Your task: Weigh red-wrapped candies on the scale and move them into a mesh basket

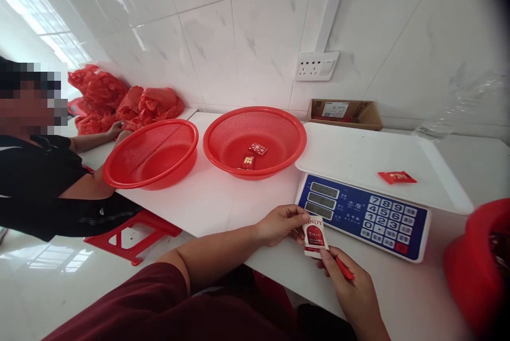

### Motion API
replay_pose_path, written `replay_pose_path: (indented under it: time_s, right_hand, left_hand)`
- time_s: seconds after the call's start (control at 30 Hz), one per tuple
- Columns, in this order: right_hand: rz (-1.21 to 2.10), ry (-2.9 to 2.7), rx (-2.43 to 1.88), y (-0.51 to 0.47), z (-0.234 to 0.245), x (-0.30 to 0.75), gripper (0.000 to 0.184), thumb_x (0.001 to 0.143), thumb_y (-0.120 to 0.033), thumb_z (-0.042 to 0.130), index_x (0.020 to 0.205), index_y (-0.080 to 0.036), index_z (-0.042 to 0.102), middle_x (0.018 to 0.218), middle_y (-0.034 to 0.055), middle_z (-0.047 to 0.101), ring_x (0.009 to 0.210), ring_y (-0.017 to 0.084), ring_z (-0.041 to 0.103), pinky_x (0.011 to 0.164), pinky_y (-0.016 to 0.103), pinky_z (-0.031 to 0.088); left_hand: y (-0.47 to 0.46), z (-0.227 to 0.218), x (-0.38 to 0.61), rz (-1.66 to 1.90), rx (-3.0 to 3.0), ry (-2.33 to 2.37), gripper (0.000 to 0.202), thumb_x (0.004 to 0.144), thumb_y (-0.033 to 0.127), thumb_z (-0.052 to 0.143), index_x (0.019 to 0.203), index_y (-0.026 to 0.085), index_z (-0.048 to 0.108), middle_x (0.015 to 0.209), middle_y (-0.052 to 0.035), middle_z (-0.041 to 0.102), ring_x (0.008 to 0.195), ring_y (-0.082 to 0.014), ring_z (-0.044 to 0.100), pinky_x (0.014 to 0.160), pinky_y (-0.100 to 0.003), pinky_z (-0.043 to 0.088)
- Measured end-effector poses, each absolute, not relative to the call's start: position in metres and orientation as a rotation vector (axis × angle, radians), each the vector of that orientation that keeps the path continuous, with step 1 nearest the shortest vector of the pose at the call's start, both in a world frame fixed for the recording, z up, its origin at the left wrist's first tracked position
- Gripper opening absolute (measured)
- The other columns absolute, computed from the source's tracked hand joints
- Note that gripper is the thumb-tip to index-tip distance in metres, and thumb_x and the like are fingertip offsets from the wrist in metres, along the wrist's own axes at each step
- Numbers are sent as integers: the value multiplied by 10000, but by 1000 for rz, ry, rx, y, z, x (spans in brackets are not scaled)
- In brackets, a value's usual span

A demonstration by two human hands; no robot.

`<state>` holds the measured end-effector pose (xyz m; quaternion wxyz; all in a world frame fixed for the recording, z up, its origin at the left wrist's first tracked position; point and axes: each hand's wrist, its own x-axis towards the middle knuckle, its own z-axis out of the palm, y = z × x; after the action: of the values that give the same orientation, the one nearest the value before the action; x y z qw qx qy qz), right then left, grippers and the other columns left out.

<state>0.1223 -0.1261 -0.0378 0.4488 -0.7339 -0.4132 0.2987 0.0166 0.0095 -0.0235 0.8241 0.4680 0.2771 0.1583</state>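
Note:
A white and red candy packet is pinched between my two hands in front of the scale. My left hand grips its upper left corner, and my right hand holds its lower edge. A small red item, perhaps another wrapper, also sticks out from my right fingers; its kind is unclear. On the white pan of the blue digital scale lies one red wrapped candy. Two red wrapped candies rest in the red basket left of the scale.
Another red basket stands further left, near a person in black. Red plastic bags pile up behind. A cardboard box sits against the wall behind the scale. At the right edge is a red container.

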Motion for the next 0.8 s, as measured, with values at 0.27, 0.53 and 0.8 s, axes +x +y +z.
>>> replay_pose_path:
  time_s: [0.27, 0.53, 0.8]
  right_hand:
    - [732, -901, -1742, -126, -38, 119, 340, 781, -512, 482, 728, -202, 611, 596, 7, 600, 572, 144, 535, 567, 222, 437]
    - [776, -848, -1588, -122, -38, 117, 288, 811, -461, 484, 791, -191, 583, 700, 27, 616, 635, 146, 549, 603, 248, 442]
    - [775, -814, -1528, -123, -34, 115, 264, 812, -423, 502, 921, -191, 562, 683, -8, 560, 665, 139, 547, 647, 261, 445]
  left_hand:
    - [8, -21, 12, 224, 1127, 460, 477, 676, 525, 646, 922, 124, 568, 734, -25, 606, 594, -105, 569, 534, -220, 462]
    - [16, 19, 6, 504, 1535, 502, 356, 786, 457, 552, 937, 135, 581, 868, -65, 636, 734, -159, 582, 593, -262, 494]
    - [81, 93, -6, 1020, 2171, 1030, 501, 797, 445, 525, 1227, 209, 422, 974, -64, 614, 848, -209, 590, 688, -320, 475]
